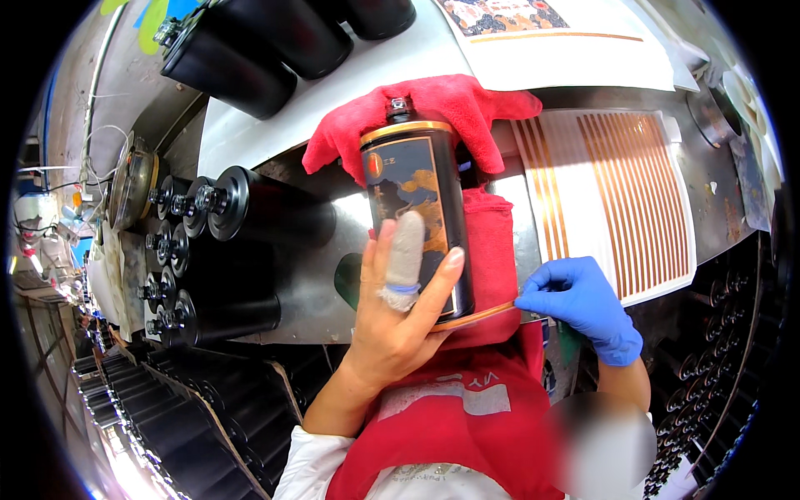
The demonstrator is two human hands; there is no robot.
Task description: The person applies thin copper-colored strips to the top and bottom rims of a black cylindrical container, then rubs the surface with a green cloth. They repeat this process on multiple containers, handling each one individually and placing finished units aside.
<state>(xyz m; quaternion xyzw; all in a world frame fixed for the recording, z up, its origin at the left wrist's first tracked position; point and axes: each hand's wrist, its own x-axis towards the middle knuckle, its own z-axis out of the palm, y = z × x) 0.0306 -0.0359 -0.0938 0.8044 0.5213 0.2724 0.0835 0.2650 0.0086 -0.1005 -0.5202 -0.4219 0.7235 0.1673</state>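
A black bottle [429,179] with a gold-patterned label lies on a red cloth support [490,237], its clear glass neck pointing away from me. A gold band circles its far shoulder. My bare left hand [398,321] is spread over the near half of the bottle and holds it; one finger wears a greyish cloth sleeve with a blue band. In its blue glove, my right hand [583,300] pinches the end of a thin gold strip [483,317]. The strip stretches from the bottle's near end to those fingertips.
Right of the bottle lies a white sheet of gold strips [637,200]. Beyond it is a printed label sheet [542,42]. Several black bottles [258,208] lie stacked at left, with more [242,54] on a white surface at far left. Dark bottles fill the racks below.
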